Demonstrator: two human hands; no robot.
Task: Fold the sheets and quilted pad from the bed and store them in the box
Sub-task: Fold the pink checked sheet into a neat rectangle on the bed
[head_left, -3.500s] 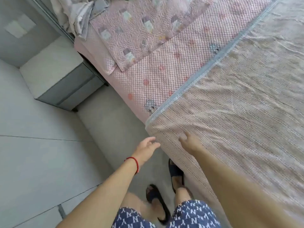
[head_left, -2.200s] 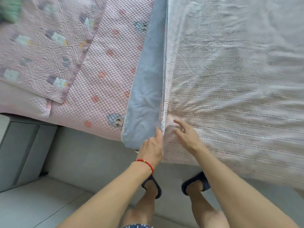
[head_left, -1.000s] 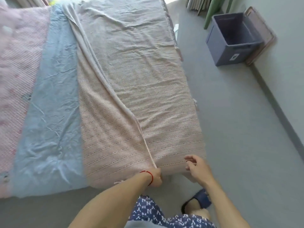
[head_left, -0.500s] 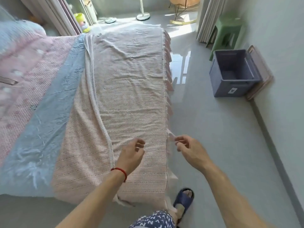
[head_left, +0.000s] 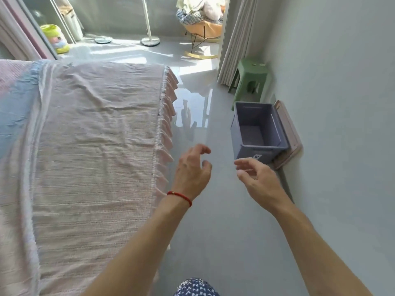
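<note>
Bed (head_left: 64,263) fills left half of view. On it, a pink woven sheet (head_left: 96,157) lies spread and wrinkled, its fringed edge (head_left: 165,124) hanging over the bed's right side. A long fold ridge runs down the sheet's left part. Beside that, a blue sheet (head_left: 15,116) shows as a strip; past it, at far left, a corner of the pink quilted pad (head_left: 10,69).

Grey glossy floor (head_left: 224,231) right of bed, open between bed and wall.

Purple storage box (head_left: 256,133) stands on floor against right wall, open top, nothing seen inside. Its pinkish lid (head_left: 290,133) leans between box and wall. Green plastic stool (head_left: 252,77) just behind box, next to a pale curtain (head_left: 239,39).

Far end: rocking chair (head_left: 203,28) heaped with laundry, fan stand (head_left: 149,24), yellow-green toy (head_left: 55,37) by sliding door.

Hands: both held out over floor, apart from each other, holding nothing. Left hand (head_left: 192,169) just off the fringed edge, fingers loosely curled, red string bracelet (head_left: 179,195) on wrist. Right hand (head_left: 256,180) in front of the box in view, fingers loosely bent, thumb out.

Patterned blue shorts (head_left: 195,288) at bottom edge.
</note>
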